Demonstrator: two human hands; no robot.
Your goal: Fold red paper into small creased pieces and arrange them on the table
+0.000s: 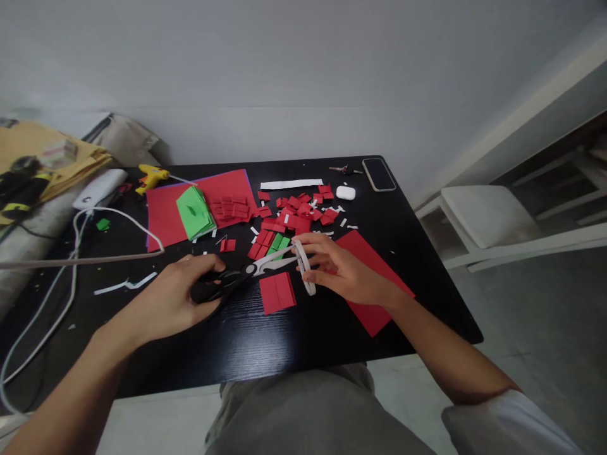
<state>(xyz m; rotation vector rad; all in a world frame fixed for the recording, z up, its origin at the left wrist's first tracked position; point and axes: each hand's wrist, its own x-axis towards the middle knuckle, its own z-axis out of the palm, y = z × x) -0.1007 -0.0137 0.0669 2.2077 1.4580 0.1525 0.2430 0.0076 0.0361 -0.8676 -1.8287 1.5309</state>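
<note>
Black-handled scissors (pixel 250 269) are gripped in my left hand (pixel 183 291), their blades parted and pointing right. My right hand (pixel 334 265) holds a thin roll of white tape (pixel 308 281) on edge, and the blade tips reach the tape near its top. Below the blades lies a folded red paper square (pixel 277 293). Just beyond them is a heap of small folded red paper pieces (pixel 294 218), with a few green pieces (pixel 278 245) at its near side. A larger red sheet (pixel 374 278) lies partly under my right hand and forearm.
A green paper stack (pixel 195 212) rests on red sheets (pixel 165 215) at the left. Farther out are a yellow glue gun (pixel 152 177), a white cable (pixel 76 253), a white strip (pixel 291 184), a white case (pixel 346 193), keys (pixel 346 169) and a phone (pixel 379 174).
</note>
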